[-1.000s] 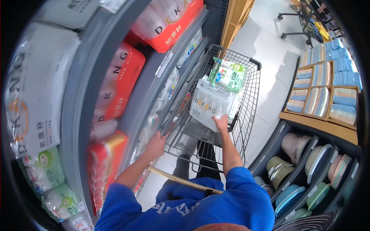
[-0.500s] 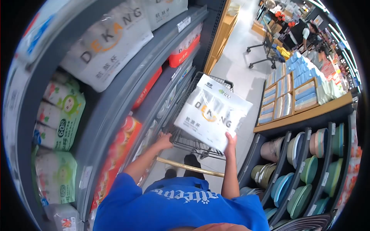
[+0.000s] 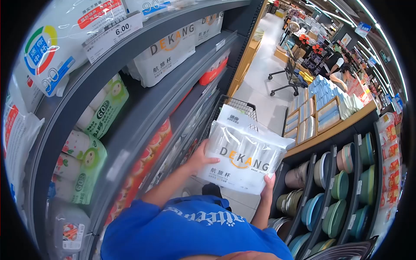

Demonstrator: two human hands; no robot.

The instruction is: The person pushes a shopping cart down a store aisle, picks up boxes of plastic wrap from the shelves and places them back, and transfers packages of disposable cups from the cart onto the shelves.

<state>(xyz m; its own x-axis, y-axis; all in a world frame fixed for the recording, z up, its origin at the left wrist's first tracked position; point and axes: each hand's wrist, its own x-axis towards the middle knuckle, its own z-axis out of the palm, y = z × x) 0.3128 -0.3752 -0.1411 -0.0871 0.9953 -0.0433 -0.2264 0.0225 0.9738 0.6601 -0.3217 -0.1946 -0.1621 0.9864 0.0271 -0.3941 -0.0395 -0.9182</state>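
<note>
In front of my body I hold a white plastic pack of disposable cups [image 3: 240, 158] printed "DEKANG", tilted with its label facing up. My left hand [image 3: 203, 157] grips its left edge, thumb lying over the front. At the lower right corner, my right hand [image 3: 268, 186] is closed on it, thumb on the front. Behind and below the pack stands a black wire shopping cart [image 3: 239, 106], mostly hidden by it. Matching DEKANG packs [image 3: 167, 54] stand on the shelf to the left.
A grey shelf unit [image 3: 130, 117] runs close along my left, holding green-white cup packs [image 3: 89, 169]. On the right are racks of bowls [image 3: 336, 216] and a wooden bin of folded towels [image 3: 327, 97]. Farther up the aisle stand another cart [image 3: 286, 76] and a person [image 3: 336, 63].
My left hand has left the cart's near end and taken hold of the pack's left edge. The pack has come lower and closer to me. My view has tilted up.
</note>
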